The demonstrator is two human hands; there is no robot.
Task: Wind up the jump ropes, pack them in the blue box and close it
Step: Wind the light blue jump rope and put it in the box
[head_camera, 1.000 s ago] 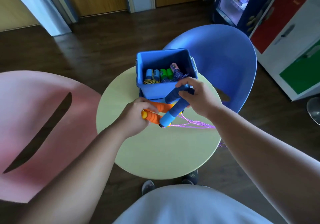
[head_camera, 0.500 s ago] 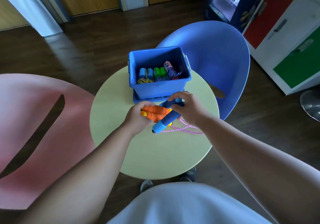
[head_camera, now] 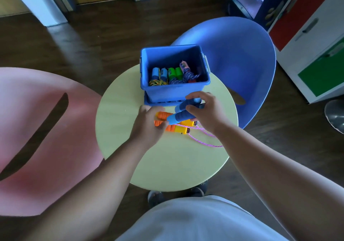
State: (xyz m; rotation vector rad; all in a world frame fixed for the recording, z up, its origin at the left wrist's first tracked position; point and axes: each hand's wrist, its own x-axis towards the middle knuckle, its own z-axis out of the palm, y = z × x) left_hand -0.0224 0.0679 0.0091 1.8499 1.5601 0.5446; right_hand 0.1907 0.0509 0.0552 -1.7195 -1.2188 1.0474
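Head view, looking down on a round pale-yellow table [head_camera: 167,166]. An open blue plastic box [head_camera: 175,90] stood at the table's far side, resting on what appeared to be its flat blue lid [head_camera: 162,102], of which only the near edge showed. Inside the box lay wound jump ropes: a pair of light-blue handles [head_camera: 159,74] with a yellow-mixed cord, a pair of green handles [head_camera: 174,73], and a purple braided rope [head_camera: 186,76] with a pinkish handle.

The right hand [head_camera: 206,113] was closed around two dark-blue foam handles with lighter blue caps [head_camera: 181,117], held side by side just in front of the box and above the tabletop. The left hand [head_camera: 149,127] hovered with fingers loosely spread over a pair of orange-and-yellow handles [head_camera: 175,127] lying on the table; whether it touched them could not be told, as the hand was blurred. A thin pink cord [head_camera: 204,138] trailed from the handles across the table toward its right edge.

A pink moulded chair [head_camera: 46,138] stood left of the table and a blue moulded chair [head_camera: 242,64] behind it on the right.
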